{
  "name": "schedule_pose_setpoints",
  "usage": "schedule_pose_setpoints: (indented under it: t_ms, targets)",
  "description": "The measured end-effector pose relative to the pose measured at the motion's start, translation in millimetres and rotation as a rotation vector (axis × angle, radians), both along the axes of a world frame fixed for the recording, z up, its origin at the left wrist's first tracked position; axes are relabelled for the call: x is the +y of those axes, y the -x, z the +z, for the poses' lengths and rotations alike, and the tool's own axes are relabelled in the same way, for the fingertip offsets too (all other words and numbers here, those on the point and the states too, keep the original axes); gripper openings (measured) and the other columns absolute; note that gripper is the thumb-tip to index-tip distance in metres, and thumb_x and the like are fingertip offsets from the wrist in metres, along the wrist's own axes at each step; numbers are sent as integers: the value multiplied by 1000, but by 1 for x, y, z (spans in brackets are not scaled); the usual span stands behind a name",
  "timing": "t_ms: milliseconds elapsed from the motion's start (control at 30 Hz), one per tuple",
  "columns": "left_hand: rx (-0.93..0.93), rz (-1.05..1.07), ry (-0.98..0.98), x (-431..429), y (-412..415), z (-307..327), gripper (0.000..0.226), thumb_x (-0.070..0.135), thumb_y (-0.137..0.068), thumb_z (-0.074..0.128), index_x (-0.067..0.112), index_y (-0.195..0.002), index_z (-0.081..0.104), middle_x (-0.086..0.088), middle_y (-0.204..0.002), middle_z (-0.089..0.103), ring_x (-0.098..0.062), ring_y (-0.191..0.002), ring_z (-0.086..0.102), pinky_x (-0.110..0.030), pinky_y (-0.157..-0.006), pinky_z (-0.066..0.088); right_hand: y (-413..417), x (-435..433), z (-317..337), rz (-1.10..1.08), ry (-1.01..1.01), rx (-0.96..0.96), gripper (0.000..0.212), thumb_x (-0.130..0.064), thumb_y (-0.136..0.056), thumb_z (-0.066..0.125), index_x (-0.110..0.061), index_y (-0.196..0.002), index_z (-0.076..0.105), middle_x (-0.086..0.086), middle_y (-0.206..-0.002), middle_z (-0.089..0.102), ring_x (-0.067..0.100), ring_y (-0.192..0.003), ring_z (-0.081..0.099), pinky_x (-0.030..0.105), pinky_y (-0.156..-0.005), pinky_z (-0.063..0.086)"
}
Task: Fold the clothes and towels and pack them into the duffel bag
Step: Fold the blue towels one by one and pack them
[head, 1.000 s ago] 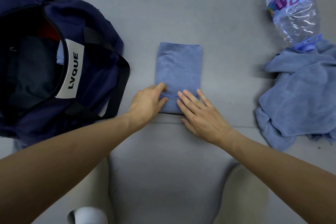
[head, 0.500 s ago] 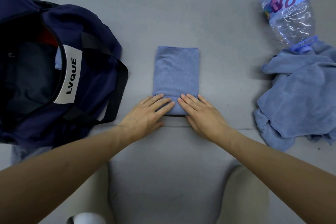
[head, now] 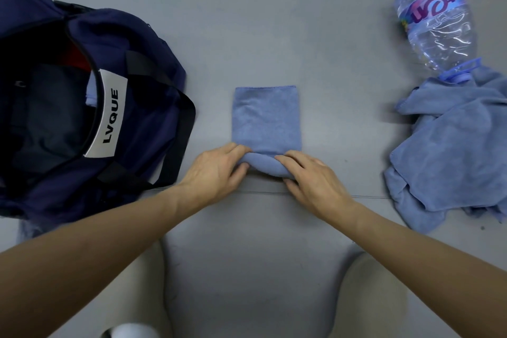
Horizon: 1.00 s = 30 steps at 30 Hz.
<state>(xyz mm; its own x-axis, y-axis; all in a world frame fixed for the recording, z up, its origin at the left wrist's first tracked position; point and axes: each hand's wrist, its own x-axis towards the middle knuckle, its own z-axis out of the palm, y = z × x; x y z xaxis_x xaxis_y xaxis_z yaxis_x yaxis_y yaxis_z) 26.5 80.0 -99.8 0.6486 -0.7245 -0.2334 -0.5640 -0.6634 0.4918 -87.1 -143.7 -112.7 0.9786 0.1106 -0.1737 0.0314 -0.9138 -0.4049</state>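
A folded light-blue towel (head: 266, 118) lies as a narrow strip in the middle of the grey floor. Its near end is curled up into a small roll. My left hand (head: 216, 170) grips the left end of that roll, and my right hand (head: 312, 178) grips the right end, fingers curled over the cloth. An open navy duffel bag (head: 142, 68) with a white LVQUE label sits at the left, with dark clothes and something red inside. A crumpled light-blue towel (head: 450, 151) lies in a heap at the right.
A clear plastic water bottle (head: 436, 19) lies at the far right, its neck touching the crumpled towel. My pale trouser legs (head: 384, 296) show at the bottom edge. A thin seam (head: 370, 196) runs across the floor just under my hands.
My hands lay flat on the towel's near end before; now both have curled round that end and lifted it into a roll turned away from me.
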Motion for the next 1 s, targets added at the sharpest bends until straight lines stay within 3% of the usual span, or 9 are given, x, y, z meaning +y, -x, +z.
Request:
schedule_pose_setpoints:
  t_ms: [233,333,433,500,567,667,800,867,1000]
  targets:
    - [191,168,-101,-7,0,-1,24,38,-102,45,29,-125,46,-3,-102,69,-30,-89,63,-36,-76,45,-8,4,6,-204,-164,46,51,-27,-97,57,-25,-147,43,-2,-136,50,29,-97,64,44,-78,54]
    - [244,206,-106,-10,-2,-1,22,38,-102,46,28,-121,45,-1,-100,65,-28,-87,60,-36,-75,44,-10,6,3,-184,-103,-1,54,-23,-97,59,-26,-148,44,4,-144,45,33,-100,64,43,-68,56]
    - [284,251,-100,-13,-9,-3,20,40,-101,47,30,-118,45,1,-97,64,-25,-84,58,-34,-73,43,-8,1,-3,-9,180,-152,60,-17,-93,60,-25,-150,43,12,-157,36,38,-126,53,51,-92,51]
    - [282,245,-106,-15,-10,-3,20,40,-101,48,29,-118,45,0,-95,63,-26,-85,59,-33,-72,42,-3,-2,-7,159,314,-208,61,-20,-95,57,-22,-153,38,12,-162,30,35,-147,30,58,-114,31]
    - [247,237,-118,-17,-9,0,24,41,-101,49,29,-122,45,-2,-100,65,-28,-88,61,-34,-72,43,0,-4,-12,215,346,-150,69,-35,-96,57,-20,-157,28,9,-163,27,30,-152,20,60,-118,21]
    - [30,166,-144,-14,-7,2,36,40,-100,53,25,-132,46,-3,-124,59,-31,-99,61,-38,-77,48,-1,-7,-18,192,336,-36,84,-49,-92,60,-21,-159,19,6,-164,25,27,-152,21,60,-119,23]
    - [-365,-215,-41,-6,-9,-6,59,8,-87,61,16,-145,48,-12,-142,50,-34,-121,52,-44,-94,46,-14,-11,-15,214,318,-32,85,-46,-86,70,-18,-156,30,7,-160,35,29,-148,32,58,-116,29]
    - [-371,-333,23,-6,-3,-11,63,3,-85,57,12,-147,47,-13,-144,50,-32,-129,50,-42,-103,43,-17,-10,-14,215,307,-40,85,-40,-80,77,-15,-152,39,9,-156,42,32,-144,39,57,-114,31]
    - [-251,-337,-80,0,5,-22,81,32,-87,74,10,-154,36,-12,-158,37,-32,-143,40,-46,-118,33,-19,-9,-14,221,275,-33,81,-32,-79,80,-15,-149,44,10,-152,47,34,-139,46,53,-113,35]
